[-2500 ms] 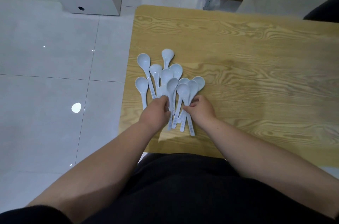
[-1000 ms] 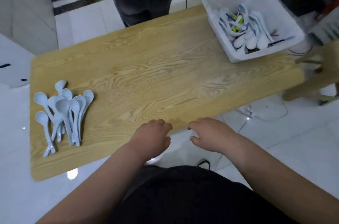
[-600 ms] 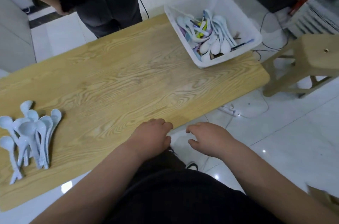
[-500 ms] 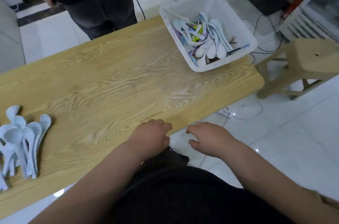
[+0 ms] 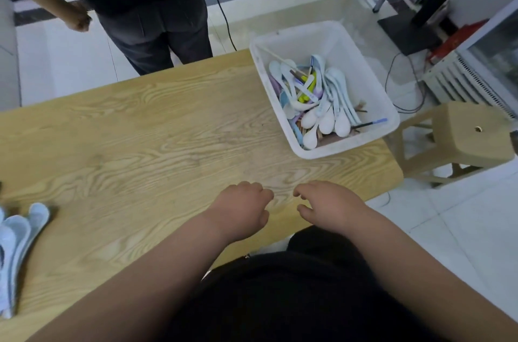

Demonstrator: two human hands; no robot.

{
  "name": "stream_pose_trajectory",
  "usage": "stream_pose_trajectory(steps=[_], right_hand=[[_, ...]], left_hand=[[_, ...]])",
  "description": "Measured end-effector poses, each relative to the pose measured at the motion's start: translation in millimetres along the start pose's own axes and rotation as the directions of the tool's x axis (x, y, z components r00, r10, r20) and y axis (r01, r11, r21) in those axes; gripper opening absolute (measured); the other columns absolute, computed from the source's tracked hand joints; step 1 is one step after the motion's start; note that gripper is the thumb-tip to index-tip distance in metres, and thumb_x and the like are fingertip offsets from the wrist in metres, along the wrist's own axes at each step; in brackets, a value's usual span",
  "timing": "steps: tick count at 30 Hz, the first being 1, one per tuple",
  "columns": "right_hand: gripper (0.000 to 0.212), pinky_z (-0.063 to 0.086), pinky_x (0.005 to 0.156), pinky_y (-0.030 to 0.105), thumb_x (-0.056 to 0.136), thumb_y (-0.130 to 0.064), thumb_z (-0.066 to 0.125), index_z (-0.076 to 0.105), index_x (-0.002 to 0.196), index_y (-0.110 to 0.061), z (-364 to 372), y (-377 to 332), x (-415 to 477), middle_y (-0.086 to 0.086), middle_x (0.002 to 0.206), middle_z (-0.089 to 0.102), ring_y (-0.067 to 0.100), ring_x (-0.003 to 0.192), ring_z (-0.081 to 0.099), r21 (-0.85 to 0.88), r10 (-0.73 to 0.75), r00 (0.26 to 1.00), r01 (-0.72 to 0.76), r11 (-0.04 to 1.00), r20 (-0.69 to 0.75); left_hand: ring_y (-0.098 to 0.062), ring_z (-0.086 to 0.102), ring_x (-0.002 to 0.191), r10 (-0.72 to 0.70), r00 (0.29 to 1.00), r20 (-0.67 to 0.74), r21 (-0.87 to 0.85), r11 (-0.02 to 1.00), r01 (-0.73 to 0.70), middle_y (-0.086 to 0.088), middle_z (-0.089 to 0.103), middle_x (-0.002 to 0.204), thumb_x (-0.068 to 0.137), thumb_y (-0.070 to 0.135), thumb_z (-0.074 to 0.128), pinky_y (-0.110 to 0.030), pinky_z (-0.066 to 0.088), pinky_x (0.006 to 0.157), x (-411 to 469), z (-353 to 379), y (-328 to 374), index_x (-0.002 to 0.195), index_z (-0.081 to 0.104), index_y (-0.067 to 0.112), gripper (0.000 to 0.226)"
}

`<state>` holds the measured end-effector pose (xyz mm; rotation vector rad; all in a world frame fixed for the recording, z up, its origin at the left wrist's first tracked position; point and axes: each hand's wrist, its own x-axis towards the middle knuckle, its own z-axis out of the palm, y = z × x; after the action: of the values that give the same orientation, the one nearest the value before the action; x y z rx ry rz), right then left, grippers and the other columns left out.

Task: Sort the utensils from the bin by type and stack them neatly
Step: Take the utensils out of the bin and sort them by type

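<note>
A white plastic bin [image 5: 330, 41] stands at the far right end of the wooden table [image 5: 145, 145]. It holds a jumble of pale spoons [image 5: 328, 120], chopsticks and a yellow utensil [image 5: 304, 96]. A bunch of pale blue spoons [image 5: 16, 240] lies at the table's left edge, partly cut off by the frame. My left hand [image 5: 241, 210] and my right hand [image 5: 328, 204] hover side by side over the near table edge, fingers loosely curled, holding nothing. Both are well short of the bin.
Another person in dark clothes [image 5: 151, 19] stands at the table's far side. A tan plastic stool [image 5: 473, 137] sits right of the table. Cables, a heater-like unit [image 5: 471, 80] and a stand base lie on the tiled floor beyond.
My view has swung from the spoon bunch toward the bin. Both hands let go of the spoons and now hover empty near the table's front edge, slightly farther over the wood.
</note>
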<state>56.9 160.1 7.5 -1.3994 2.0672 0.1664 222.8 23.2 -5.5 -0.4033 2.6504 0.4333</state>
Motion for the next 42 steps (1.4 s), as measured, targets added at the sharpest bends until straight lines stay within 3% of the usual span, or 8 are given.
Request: stream_pose_trajectory(steps=[8,14,22,27,32,36,39,42], right_hand=[[0.038,0.05,0.087,0.037,0.1,-0.04,0.046,0.052,0.136,-0.03,-45,47,49,-0.003,0.129,0.057,0.018,0.115,0.056,-0.057,-0.141,0.99,0.141,0.988,-0.008],[0.034,0.05,0.082,0.035,0.1,-0.039,0.047,0.057,0.131,-0.028,-92,95,91,-0.003,0.12,0.059,0.017,0.108,0.057,-0.087,-0.293,0.955,0.289,0.953,-0.041],[0.033,0.051,0.085,0.039,0.099,-0.038,0.047,0.058,0.129,-0.026,-131,166,128,0.0,0.122,0.058,0.022,0.11,0.057,-0.13,-0.336,0.941,0.339,0.932,0.046],[0.033,0.05,0.083,0.038,0.097,-0.034,0.05,0.06,0.124,-0.02,-136,195,154,0.004,0.119,0.058,0.025,0.108,0.058,-0.056,-0.249,0.968,0.247,0.967,-0.025],[0.04,0.037,0.073,0.032,0.095,-0.019,0.055,0.046,0.133,-0.01,-138,202,183,0.013,0.126,0.048,0.032,0.103,0.056,0.018,-0.055,0.978,0.06,0.998,-0.202],[0.055,0.04,0.075,0.035,0.096,-0.012,0.052,0.029,0.145,-0.01,-131,202,195,0.019,0.129,0.043,0.033,0.099,0.055,0.072,0.079,0.982,-0.067,0.995,-0.17],[0.075,0.042,0.073,0.036,0.098,-0.015,0.051,0.006,0.158,-0.019,-126,205,198,0.017,0.124,0.045,0.026,0.088,0.051,0.145,0.166,0.981,-0.151,0.978,-0.102],[0.078,0.037,0.06,0.029,0.1,-0.016,0.049,-0.002,0.16,-0.021,-120,208,199,0.012,0.109,0.051,0.017,0.07,0.047,0.214,0.201,0.974,-0.175,0.961,-0.107]], left_hand=[[-0.025,0.054,0.114,-0.122,0.989,-0.079,-0.11,0.988,0.113,-0.002,0.056,0.125,0.099,0.037,0.045,-0.039,0.049,0.092,51,-28,9,0.135,0.05,0.022,0.039],[-0.025,0.055,0.112,-0.297,0.944,-0.143,-0.215,0.941,0.264,-0.002,0.058,0.121,0.098,0.035,0.045,-0.039,0.05,0.088,101,-63,29,0.135,0.05,0.023,0.039],[-0.026,0.054,0.11,-0.46,0.88,-0.117,-0.252,0.871,0.422,-0.004,0.058,0.117,0.097,0.033,0.047,-0.041,0.05,0.086,166,-82,67,0.131,0.053,0.02,0.037],[-0.029,0.054,0.106,-0.493,0.868,-0.059,-0.277,0.843,0.461,-0.006,0.057,0.114,0.094,0.031,0.05,-0.041,0.05,0.082,202,-82,71,0.122,0.055,0.018,0.032],[-0.03,0.056,0.107,-0.536,0.832,-0.144,-0.379,0.806,0.454,-0.009,0.058,0.117,0.093,0.022,0.052,-0.038,0.048,0.083,233,-94,46,0.127,0.058,0.016,0.035],[-0.031,0.057,0.111,-0.577,0.809,-0.117,-0.429,0.764,0.482,-0.012,0.056,0.124,0.094,0.022,0.053,-0.04,0.049,0.09,266,-112,21,0.129,0.055,0.012,0.036],[-0.028,0.059,0.098,-0.595,0.799,-0.087,-0.433,0.745,0.508,-0.013,0.059,0.117,0.095,0.02,0.053,-0.033,0.044,0.077,290,-116,8,0.118,0.057,0.009,0.025],[-0.024,0.049,0.085,-0.642,0.766,-0.02,-0.441,0.693,0.57,-0.012,0.061,0.107,0.096,0.023,0.052,-0.031,0.036,0.072,307,-117,1,0.114,0.056,0.009,0.023]])
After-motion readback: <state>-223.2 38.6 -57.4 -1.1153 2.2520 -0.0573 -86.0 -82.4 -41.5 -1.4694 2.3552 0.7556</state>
